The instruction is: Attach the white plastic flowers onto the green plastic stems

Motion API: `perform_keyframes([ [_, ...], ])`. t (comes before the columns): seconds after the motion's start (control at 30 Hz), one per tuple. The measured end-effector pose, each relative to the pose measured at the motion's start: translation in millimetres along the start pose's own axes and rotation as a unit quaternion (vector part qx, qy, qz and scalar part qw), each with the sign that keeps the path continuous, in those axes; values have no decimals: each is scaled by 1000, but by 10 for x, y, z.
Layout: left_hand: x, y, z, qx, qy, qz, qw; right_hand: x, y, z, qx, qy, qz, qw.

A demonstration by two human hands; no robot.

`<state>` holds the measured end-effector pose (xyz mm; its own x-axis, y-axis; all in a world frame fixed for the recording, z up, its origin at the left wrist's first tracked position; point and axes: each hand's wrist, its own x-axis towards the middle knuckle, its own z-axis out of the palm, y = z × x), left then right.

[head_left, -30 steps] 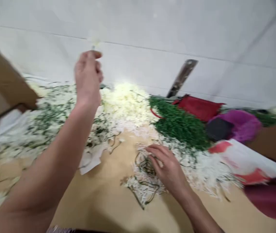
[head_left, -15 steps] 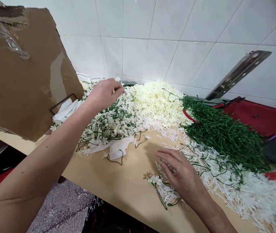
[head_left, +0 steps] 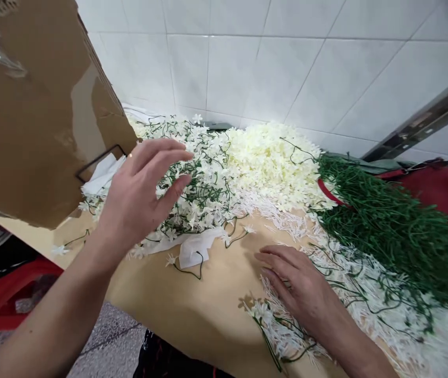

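My left hand (head_left: 141, 189) is raised with fingers apart, in front of a heap of white artificial flowers on green stems (head_left: 204, 194); nothing shows in its grasp. Low over the table, my right hand (head_left: 298, 283) has its fingers stretched out and slightly bent, holding nothing that I can see. Partly under its wrist lies a small bunch of white stamens and green stems (head_left: 275, 325). Loose white stamens (head_left: 283, 218) are strewn past its fingertips. A pile of cream flower heads (head_left: 267, 163) rises against the wall. One single flower stem (head_left: 190, 272) rests on the bare wood near the front.
A large cardboard box (head_left: 43, 121) stands at the left. Bundled green stems (head_left: 397, 226) with a red band (head_left: 332, 194) lie at the right, before a red fabric item (head_left: 440, 189). A metal rail (head_left: 424, 123) leans by the tiled wall. Below the table is a red plastic stool (head_left: 15, 294).
My left hand has drawn back from the flower heap, down and left, and its fingers have spread. My right hand has barely moved. The camera view has shifted slightly.
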<state>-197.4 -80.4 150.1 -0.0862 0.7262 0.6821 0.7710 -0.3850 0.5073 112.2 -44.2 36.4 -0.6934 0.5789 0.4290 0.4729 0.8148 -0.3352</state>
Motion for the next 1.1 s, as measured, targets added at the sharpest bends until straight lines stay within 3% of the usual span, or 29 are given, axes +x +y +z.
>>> perform_keyframes([
  [0.07,-211,138,155,13,-20,41,999,13,47,-1,-6,4,14,1000],
  [0.17,-617,260,552,-25,-87,85,992,123,101,39,-22,-6,38,999],
  [0.27,-962,296,955,-52,-115,51,991,312,121,141,-39,-39,34,998],
  [0.37,-1138,284,1179,-38,-133,19,990,487,127,243,-78,-73,1,994],
  [0.47,-1193,246,1229,-29,-127,-12,991,552,191,235,-147,-114,-16,982],
  [0.57,-1219,199,1228,-19,-116,-20,993,458,315,83,-183,-108,3,977],
  [0.7,-1264,199,1255,-23,-130,-21,991,167,344,-173,-117,-87,64,987],
  [0.87,-1273,315,1319,-83,-203,26,975,-85,-9,-305,9,-55,67,996],
  [1.0,-1060,293,1252,-87,-163,63,981,-136,-118,-434,48,38,97,993],
  [1.1,-732,169,1042,-9,-92,12,996,-266,-7,-597,20,117,155,981],
])
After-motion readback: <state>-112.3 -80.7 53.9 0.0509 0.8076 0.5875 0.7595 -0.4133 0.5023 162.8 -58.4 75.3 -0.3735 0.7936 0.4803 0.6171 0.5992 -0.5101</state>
